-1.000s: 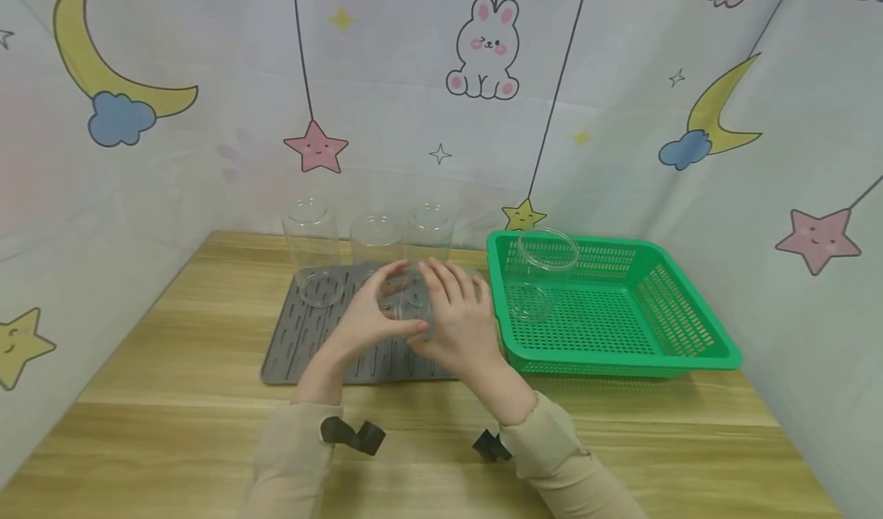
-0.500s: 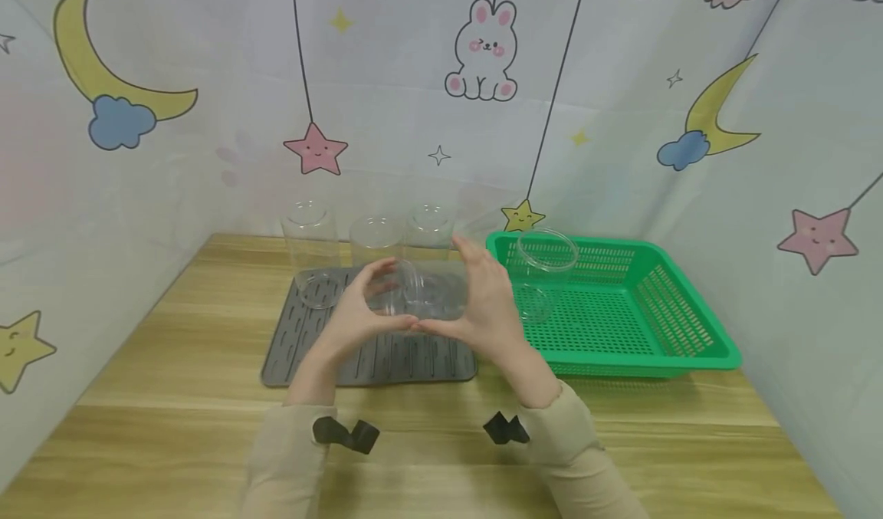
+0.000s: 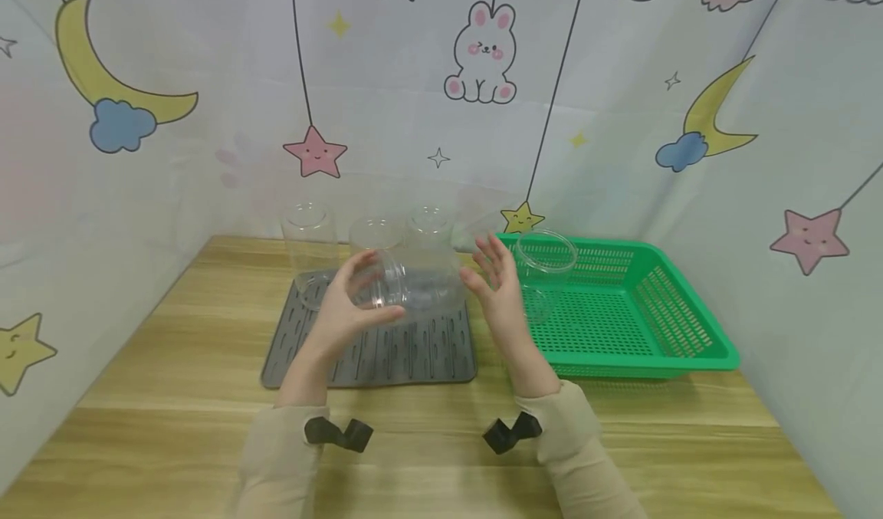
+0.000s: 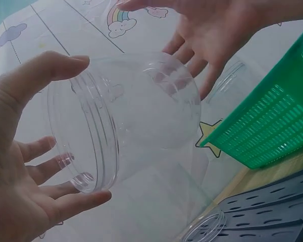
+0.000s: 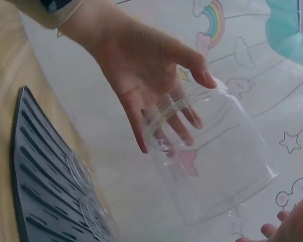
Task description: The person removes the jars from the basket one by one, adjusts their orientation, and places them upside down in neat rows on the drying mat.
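My left hand [image 3: 339, 316] grips a clear plastic jar [image 3: 433, 283] by its ridged, threaded mouth, with the thumb on one side and the fingers on the other. The jar lies sideways in the air above the grey ridged mat [image 3: 386, 362], its base toward the right. In the left wrist view, the thumb and fingers span the mouth [image 4: 83, 128]. Off the base, my right hand [image 3: 502, 297] has its fingers spread and holds nothing. Behind the held jar, several clear jars, such as the leftmost jar [image 3: 308, 235], stand bottom-up on the mat, partly overlapped by it.
A green plastic basket [image 3: 690, 362] sits to the right of the mat, and another clear jar [image 3: 548, 274] stands mouth-up in its left end. All rest on a wooden table [image 3: 441, 442]. A printed curtain [image 3: 386, 67] hangs close behind.
The jar has turned from pointing away to lying sideways, base to the right. My right hand has let go and drawn back right; the left hand has shifted slightly left and up.
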Available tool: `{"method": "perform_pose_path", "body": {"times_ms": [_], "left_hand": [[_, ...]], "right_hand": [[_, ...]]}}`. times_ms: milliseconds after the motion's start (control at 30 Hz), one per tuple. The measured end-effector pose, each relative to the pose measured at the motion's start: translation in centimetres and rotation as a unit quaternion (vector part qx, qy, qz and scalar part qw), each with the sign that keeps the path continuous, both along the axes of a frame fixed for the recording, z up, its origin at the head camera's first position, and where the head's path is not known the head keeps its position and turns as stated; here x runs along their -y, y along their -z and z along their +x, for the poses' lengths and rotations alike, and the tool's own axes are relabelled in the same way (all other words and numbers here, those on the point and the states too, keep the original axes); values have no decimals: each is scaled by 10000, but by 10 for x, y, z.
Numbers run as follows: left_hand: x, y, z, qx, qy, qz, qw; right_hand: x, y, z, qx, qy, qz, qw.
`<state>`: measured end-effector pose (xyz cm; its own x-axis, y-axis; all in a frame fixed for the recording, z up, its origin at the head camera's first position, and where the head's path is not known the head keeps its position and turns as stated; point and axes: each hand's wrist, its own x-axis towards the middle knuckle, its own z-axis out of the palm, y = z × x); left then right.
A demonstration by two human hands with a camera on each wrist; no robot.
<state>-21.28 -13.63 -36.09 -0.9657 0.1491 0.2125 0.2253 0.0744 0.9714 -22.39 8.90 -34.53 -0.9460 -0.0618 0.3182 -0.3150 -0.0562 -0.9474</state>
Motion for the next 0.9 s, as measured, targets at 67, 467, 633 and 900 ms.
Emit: {"method": "perform_pose_path", "body": {"times_ms": [67, 467, 633, 900], "left_hand": [[0, 0, 0, -38, -56, 129, 9999], [-3, -2, 1, -293, -246, 548, 9978], [-5, 0, 0, -336, -222, 507, 9979], [-7, 1, -1, -299, -149, 544, 9980]], "right_hand": [[3, 4, -2, 235, -83, -553, 9982], [24, 23, -2, 1536, -982, -2613, 9479], [32, 30, 1, 1643, -1411, -3098, 9258], [45, 34, 8, 1600, -1863, -3463, 9054]]}}
